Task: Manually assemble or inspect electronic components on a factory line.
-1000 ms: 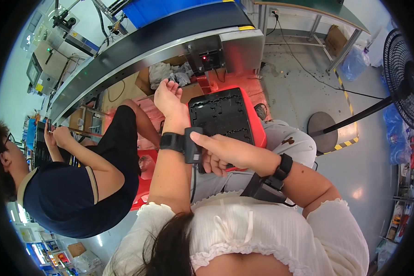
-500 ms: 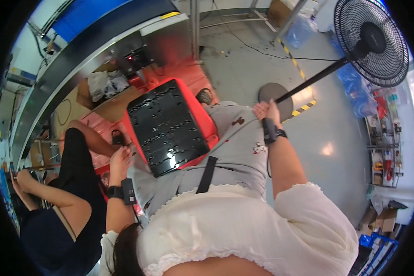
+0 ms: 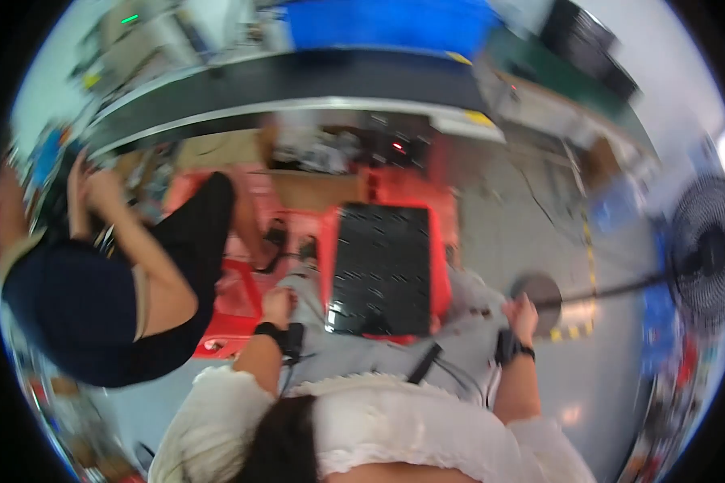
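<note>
Motion blur smears the bright, fisheye-curved view, with glare on the grey floor [image 3: 582,382].

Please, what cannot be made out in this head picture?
In the head view:
- Finger details, bare left hand and bare right hand: blurred.
- Surface details, glossy black rectangular panel: blurred.
- Middle of red plastic object: hidden under that panel.
- Top of blue plastic bin: cut off by upper edge.
</note>
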The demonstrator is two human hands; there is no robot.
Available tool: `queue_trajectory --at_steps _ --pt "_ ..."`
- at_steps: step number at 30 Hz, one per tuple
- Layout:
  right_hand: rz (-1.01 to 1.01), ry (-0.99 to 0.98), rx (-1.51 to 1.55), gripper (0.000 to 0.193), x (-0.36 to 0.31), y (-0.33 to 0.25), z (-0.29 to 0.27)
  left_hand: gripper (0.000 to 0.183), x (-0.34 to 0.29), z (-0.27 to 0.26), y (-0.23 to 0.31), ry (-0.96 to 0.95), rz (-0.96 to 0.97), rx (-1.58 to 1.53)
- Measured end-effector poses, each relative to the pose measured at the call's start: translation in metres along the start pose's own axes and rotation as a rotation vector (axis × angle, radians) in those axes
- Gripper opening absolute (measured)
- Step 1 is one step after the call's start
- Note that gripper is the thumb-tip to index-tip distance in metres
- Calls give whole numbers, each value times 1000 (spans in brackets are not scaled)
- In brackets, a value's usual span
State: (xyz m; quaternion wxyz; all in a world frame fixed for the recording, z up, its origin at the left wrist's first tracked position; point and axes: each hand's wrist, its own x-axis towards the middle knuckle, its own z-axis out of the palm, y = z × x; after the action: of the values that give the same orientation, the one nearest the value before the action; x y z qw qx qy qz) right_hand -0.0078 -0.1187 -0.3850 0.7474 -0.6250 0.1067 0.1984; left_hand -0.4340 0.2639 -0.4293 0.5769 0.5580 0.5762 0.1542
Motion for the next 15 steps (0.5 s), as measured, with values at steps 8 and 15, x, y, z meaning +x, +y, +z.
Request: queue_trajectory --at_steps 8,15 --pt "253 -189 224 28 33 3 -41 19 -22 26 19 311 -80 -266" --pt "257 -92 495 34 31 5 -51 20 -18 15 12 291 -139 -268"
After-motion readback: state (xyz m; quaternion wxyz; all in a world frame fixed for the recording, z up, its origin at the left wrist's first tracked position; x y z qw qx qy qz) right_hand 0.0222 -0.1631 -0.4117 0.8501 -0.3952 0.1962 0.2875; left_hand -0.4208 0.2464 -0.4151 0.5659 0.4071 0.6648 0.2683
